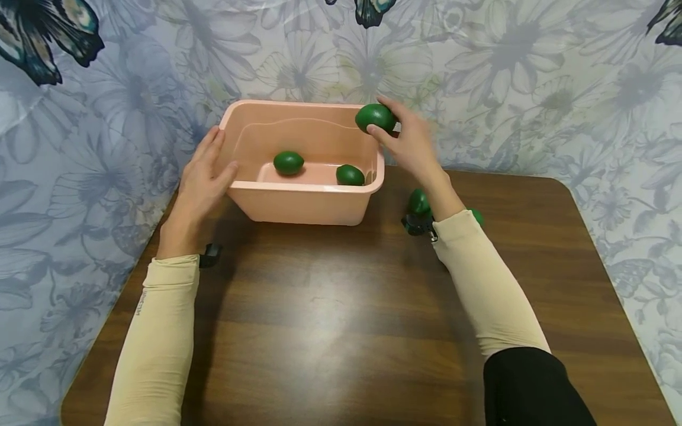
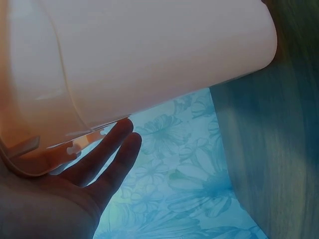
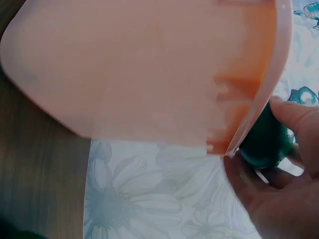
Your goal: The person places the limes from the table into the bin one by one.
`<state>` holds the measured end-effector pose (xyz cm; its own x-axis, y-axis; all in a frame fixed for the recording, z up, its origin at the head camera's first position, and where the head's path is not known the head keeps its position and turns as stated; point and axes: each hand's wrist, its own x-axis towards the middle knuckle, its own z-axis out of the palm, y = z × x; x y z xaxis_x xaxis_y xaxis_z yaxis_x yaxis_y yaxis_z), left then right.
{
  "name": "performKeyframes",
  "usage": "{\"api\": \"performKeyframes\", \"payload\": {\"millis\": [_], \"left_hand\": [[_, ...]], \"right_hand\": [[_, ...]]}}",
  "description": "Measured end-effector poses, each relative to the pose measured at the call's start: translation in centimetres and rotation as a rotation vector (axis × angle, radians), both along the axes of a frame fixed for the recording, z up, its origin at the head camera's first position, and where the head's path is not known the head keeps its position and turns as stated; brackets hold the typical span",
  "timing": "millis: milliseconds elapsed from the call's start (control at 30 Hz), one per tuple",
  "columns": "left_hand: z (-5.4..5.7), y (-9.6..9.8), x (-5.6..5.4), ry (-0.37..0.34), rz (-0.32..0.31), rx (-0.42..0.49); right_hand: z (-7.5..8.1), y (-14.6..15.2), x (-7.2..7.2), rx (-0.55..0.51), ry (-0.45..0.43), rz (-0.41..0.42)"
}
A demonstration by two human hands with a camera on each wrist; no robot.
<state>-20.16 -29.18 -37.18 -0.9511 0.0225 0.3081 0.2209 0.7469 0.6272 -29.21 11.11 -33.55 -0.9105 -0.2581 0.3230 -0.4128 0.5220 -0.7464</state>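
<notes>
A pink plastic bin (image 1: 298,204) stands at the table's back edge. Its left rim is gripped by my left hand (image 1: 199,180), thumb over the rim; in the left wrist view two fingers (image 2: 117,164) extend along the outer wall. At the bin's back right corner, my right hand (image 1: 410,139) holds a glossy green egg-shaped fruit (image 1: 375,117) between thumb and fingers, at rim height. In the right wrist view the bin's rim partly covers this fruit (image 3: 266,139). Inside the bin lie two similar fruits, one left (image 1: 288,163) and one right (image 1: 350,175).
Right of the bin, another green fruit (image 1: 418,202) rests on the brown wooden table (image 1: 319,319), and one more (image 1: 476,217) is mostly hidden behind the right forearm. Floral-patterned cloth (image 1: 506,77) lies beyond the table's edges. Both wrists wear dark camera mounts.
</notes>
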Motion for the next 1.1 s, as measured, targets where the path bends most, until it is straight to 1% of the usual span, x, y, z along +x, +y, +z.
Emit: {"api": "performKeyframes", "payload": {"millis": [67,133,300,400,533,633,800,967,1100], "left_hand": [[0.1,0.1,0.0,-0.001,-0.001,0.004],[0.0,0.1,0.0,-0.007,-0.002,0.005],[-0.2,0.1,0.1,0.0,0.007,0.018],[-0.2,0.0,0.2,0.009,0.014,0.028],[-0.1,0.1,0.2,0.015,0.009,0.026],[0.0,0.3,0.1,0.025,0.003,0.021],[0.3,0.2,-0.1,0.032,0.017,0.026],[0.3,0.2,0.1,0.009,0.022,0.034],[0.1,0.5,0.1,0.009,0.011,0.039]], "right_hand": [[0.2,-0.2,0.2,0.025,-0.023,0.03],[0.2,-0.4,0.3,0.041,-0.049,0.034],[0.1,-0.2,0.9,0.013,-0.115,0.015],[-0.3,0.6,1.4,0.004,-0.122,0.021],[-1.3,2.8,2.7,0.031,-0.154,0.027],[-2.3,4.8,3.7,0.079,-0.177,0.019],[-3.6,8.0,5.0,0.146,-0.194,-0.001],[-4.7,10.8,6.5,0.172,-0.246,-0.024],[-5.3,12.9,8.0,0.181,-0.291,-0.041]]}}
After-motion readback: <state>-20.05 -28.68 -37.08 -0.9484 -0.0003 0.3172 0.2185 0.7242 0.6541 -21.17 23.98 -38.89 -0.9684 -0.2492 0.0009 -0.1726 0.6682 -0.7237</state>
